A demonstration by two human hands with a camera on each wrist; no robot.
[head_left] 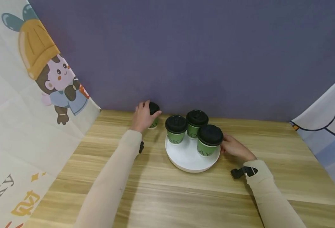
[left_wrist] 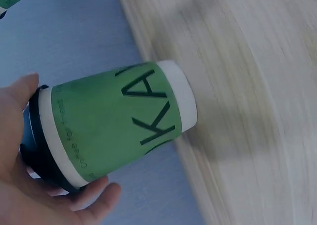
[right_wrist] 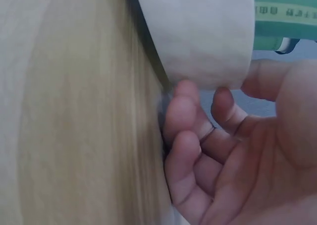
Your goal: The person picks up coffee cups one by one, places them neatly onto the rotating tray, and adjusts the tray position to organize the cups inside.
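Note:
My left hand (head_left: 143,117) grips a green paper coffee cup (left_wrist: 109,121) by its black lid, fingers and thumb around it. That cup is upright near the back of the table, left of a round white tray (head_left: 184,158). Three similar lidded cups stand on the tray: one at its left (head_left: 176,128), one at the back (head_left: 197,118) and one at the right front (head_left: 209,139). At the tray's right side, my right hand (head_left: 235,147) holds the edge. In the right wrist view, curled fingertips (right_wrist: 183,111) and the thumb meet the tray's white side wall (right_wrist: 203,36).
The wood-grain table (head_left: 167,196) ends at a dark blue-grey backdrop (head_left: 184,57) just behind the cups. A printed cloth with a cartoon figure (head_left: 61,76) hangs at the left, another printed cloth (head_left: 324,126) at the right.

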